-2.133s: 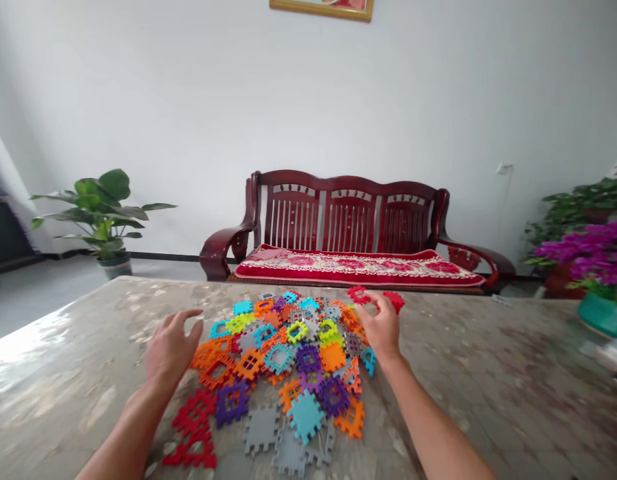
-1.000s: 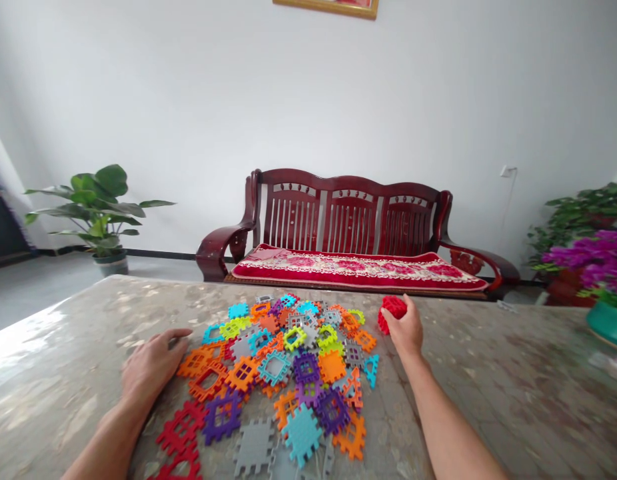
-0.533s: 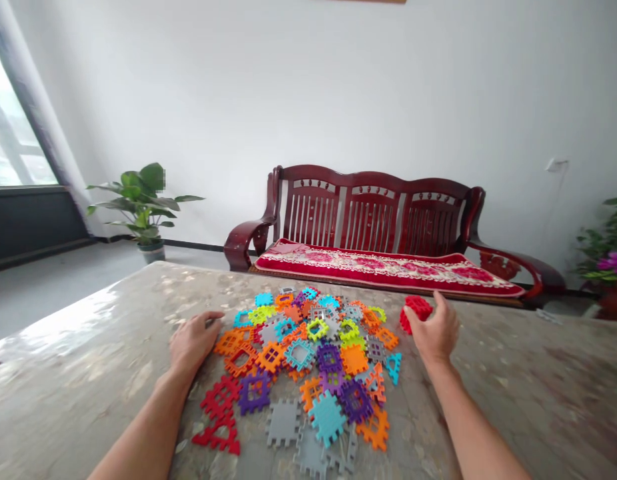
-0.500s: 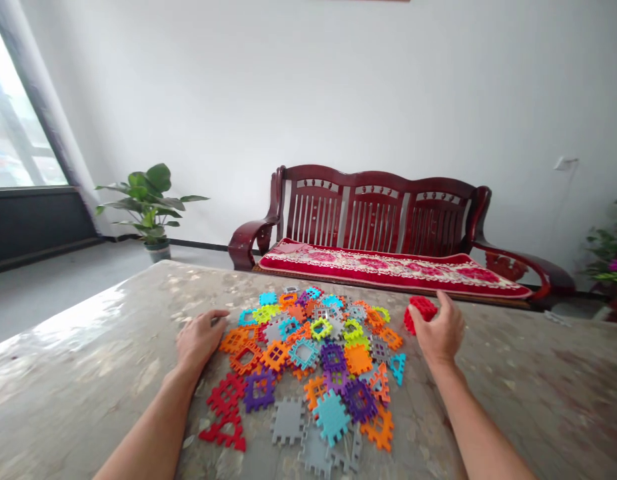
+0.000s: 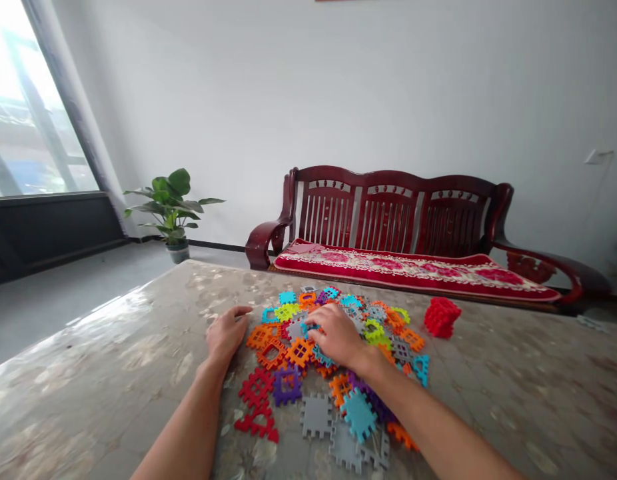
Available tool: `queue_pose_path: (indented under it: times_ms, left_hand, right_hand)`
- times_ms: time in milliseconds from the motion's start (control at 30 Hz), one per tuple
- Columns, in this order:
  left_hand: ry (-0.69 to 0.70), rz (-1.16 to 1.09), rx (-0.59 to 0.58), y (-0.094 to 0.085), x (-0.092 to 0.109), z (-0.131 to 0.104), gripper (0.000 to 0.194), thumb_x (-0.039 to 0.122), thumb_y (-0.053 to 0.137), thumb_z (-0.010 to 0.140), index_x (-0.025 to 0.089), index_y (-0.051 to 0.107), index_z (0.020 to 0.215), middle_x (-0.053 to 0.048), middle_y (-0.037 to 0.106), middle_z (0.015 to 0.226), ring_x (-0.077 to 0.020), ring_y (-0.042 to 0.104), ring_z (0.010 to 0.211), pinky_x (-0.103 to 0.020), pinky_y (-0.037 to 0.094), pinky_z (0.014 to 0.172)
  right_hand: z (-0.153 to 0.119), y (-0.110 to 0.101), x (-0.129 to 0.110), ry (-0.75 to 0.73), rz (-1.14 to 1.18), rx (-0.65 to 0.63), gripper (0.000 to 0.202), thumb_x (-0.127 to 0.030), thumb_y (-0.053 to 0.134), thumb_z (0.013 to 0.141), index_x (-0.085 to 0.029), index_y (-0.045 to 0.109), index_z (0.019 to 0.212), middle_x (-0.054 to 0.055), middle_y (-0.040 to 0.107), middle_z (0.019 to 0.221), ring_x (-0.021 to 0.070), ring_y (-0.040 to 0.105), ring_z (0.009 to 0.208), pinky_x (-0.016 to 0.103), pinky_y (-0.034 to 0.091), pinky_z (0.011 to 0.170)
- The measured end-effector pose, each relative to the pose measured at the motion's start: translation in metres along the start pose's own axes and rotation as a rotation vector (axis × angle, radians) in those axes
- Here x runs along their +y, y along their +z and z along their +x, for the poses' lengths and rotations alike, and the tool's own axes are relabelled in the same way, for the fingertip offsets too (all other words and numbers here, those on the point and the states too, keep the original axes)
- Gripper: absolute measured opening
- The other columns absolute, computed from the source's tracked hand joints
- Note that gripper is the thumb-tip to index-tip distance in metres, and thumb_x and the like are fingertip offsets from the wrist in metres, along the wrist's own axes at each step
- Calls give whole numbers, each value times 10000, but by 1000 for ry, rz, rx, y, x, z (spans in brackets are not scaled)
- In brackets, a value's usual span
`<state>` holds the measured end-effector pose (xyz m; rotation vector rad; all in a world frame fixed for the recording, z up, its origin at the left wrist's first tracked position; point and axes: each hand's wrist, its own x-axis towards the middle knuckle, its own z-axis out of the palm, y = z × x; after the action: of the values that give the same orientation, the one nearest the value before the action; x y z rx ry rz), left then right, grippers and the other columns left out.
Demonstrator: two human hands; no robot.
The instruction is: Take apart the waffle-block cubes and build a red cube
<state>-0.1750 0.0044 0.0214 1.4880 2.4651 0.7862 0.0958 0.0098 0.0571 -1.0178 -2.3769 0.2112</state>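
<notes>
My left hand [image 5: 227, 335] rests on the table just left of a heap of plastic interlocking tiles, its fingers loosely stretched and holding nothing. Over the middle of the heap is my right hand [image 5: 334, 333], palm down, thumb and fingers apart above a blue tile [image 5: 306, 327]; its far fingers are partly hidden. Beside the heap on the right stands a red stack of tiles [image 5: 441, 317], apart from both hands. Nearest me lie a red square tile [image 5: 255, 387], a red triangular tile [image 5: 258, 421], a purple tile [image 5: 287, 385], a grey tile [image 5: 316, 415] and a light-blue tile [image 5: 359, 413].
A patterned cloth covers the table [image 5: 153, 333]. Behind it is a dark red wooden bench [image 5: 378, 207] with a red floral cushion [image 5: 413, 267]. A potted plant [image 5: 173, 207] stands on the floor at left, near a window [image 5: 33, 120].
My right hand has let go of the red stack, leaving it on the table, and has moved left onto the heap. My left hand stays beside the heap. The view has turned slightly left.
</notes>
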Motion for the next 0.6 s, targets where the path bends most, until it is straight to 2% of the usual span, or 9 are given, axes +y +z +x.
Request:
queue_pose_path:
  times_ms: [133, 300, 433, 600]
  left_hand:
    - [24, 8, 23, -1, 1, -2, 359, 316, 487, 842, 298, 726, 1109, -30, 754, 1084, -252, 669, 1039, -335, 489, 859]
    - [16, 36, 25, -2, 2, -2, 353, 299, 492, 840, 302, 727, 1103, -22, 761, 1057, -245, 671, 1038, -322, 491, 845]
    - [16, 54, 11, -3, 5, -3, 363, 309, 477, 845, 301, 723, 1112, -24, 752, 1086, -254, 662, 1065, -335, 488, 861]
    - [26, 37, -7, -7, 5, -7, 385, 305, 452, 851, 284, 712, 1134, -47, 741, 1115, -273, 635, 1121, -370, 470, 898]
  right_hand:
    - [33, 23, -30, -31, -169, -158, 228, -334, 643, 818, -235, 709, 1013, 47, 714, 1104, 242, 542, 1106, 380, 397, 957]
    - [52, 35, -47, 40, -318, -287, 277, -409, 576, 827, -197, 706, 949, 116, 718, 1047, 310, 543, 1105, 452, 404, 919]
    - [55, 33, -50, 47, -339, -316, 200, -280, 579, 794, -207, 707, 929, 107, 726, 1013, 288, 590, 1042, 421, 427, 873]
    - [50, 28, -56, 11, -382, -374, 250, -187, 646, 708, -159, 712, 948, 146, 714, 1019, 316, 585, 1069, 424, 443, 856]
